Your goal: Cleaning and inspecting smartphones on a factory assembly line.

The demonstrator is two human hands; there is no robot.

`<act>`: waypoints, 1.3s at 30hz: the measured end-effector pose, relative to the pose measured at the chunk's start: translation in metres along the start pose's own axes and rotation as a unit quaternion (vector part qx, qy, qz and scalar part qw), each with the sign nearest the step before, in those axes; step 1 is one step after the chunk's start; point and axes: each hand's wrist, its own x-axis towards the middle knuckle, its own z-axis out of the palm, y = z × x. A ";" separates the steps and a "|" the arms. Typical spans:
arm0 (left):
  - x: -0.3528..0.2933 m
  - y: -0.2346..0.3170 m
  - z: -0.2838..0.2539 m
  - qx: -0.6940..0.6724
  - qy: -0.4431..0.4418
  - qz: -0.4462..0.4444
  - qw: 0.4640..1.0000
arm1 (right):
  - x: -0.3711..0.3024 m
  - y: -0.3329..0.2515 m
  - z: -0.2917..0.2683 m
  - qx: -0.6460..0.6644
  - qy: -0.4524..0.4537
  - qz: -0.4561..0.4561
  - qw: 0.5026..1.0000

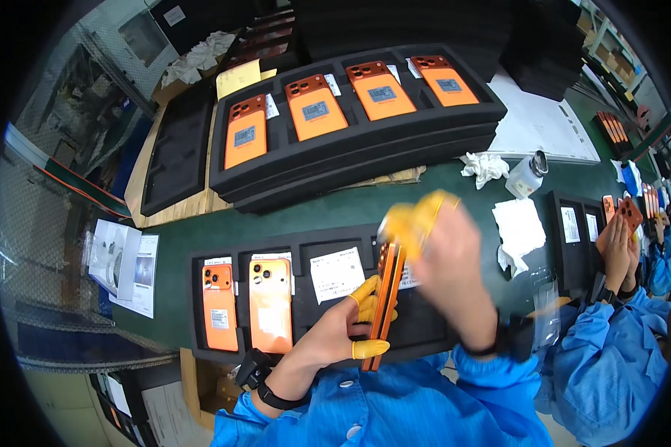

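My left hand [335, 331], with yellow finger cots, is closed around an orange phone [384, 309] turned edge-on over the near black foam tray [313, 244]. The phone's camera end points up and away. My right hand [447, 246], also in yellow finger cots, is beside the phone's upper end and smeared by motion. A whitish patch shows by its fingertips, too blurred to name. To the left in the tray lie two orange phones, one with a label [218, 309] and one with a shiny back [271, 309]. A white printed sheet [336, 276] lies in the compartment beside them.
Stacked black foam trays [350, 153] beyond hold several orange phones. An empty foam tray [175, 160] leans left of them. A white bottle [527, 175], crumpled tissue [484, 170] and a white cloth [518, 229] are on the right. A co-worker's hands [617, 253] hold an orange phone farther right.
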 end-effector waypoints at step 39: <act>0.002 0.020 -0.014 -0.274 0.146 0.143 0.940 | -0.035 -0.069 -0.006 0.134 -0.119 -0.122 0.976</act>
